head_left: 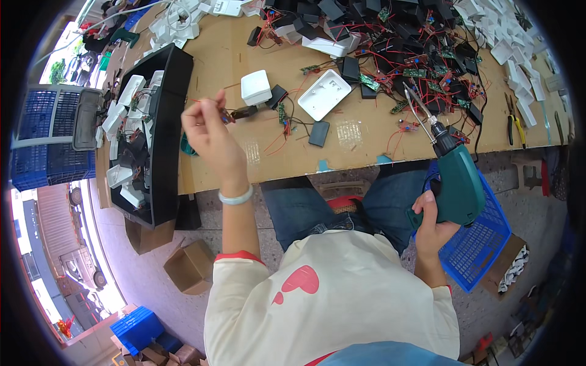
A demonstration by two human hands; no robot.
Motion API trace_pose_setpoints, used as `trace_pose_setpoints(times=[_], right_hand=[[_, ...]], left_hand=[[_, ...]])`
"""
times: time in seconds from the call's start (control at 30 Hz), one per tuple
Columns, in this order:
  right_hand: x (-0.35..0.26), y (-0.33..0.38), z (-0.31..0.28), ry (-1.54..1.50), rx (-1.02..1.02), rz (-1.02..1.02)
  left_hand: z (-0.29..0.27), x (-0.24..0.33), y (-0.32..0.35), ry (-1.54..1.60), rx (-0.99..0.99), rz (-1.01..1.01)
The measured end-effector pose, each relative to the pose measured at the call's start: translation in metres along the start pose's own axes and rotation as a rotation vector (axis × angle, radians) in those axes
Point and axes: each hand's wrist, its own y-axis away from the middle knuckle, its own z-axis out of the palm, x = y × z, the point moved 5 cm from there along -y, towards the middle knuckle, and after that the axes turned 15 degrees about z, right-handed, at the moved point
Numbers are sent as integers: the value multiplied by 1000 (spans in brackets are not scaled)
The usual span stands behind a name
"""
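My left hand [210,137] is raised over the left part of the wooden table [232,58], fingers pinched on a small wired part [235,114] with thin red leads. My right hand [432,222] grips the handle of a green soldering gun [455,177] below the table's front edge, its metal tip [415,104] pointing up over the table. A white plastic box [255,87] and an open white cover [325,94] lie just beyond the left hand, with small green circuit boards and black blocks around them.
A black tray [168,152] of white housings stands at the table's left end. A heap of black blocks with red wires [403,43] fills the back right, white covers [506,36] beyond. Pliers [516,119] lie far right. A blue basket [482,244] and cardboard boxes [190,265] sit on the floor.
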Motion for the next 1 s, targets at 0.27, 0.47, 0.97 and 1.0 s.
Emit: trace_pose_setpoints(times=[0.27,0.47,0.97,1.0], right_hand=[[3,0,-3,21,-28,28],[-2,2,-10,-12,15,12],[30,16,2,297,-149,65],[19,12,10,375,-133,-33]], left_hand=[[70,18,24,-285,-625,95],[117,-1,52,-511,-843,427],[120,-10,95,-447,-839,565],[121,-11,95,-469,-837,565]])
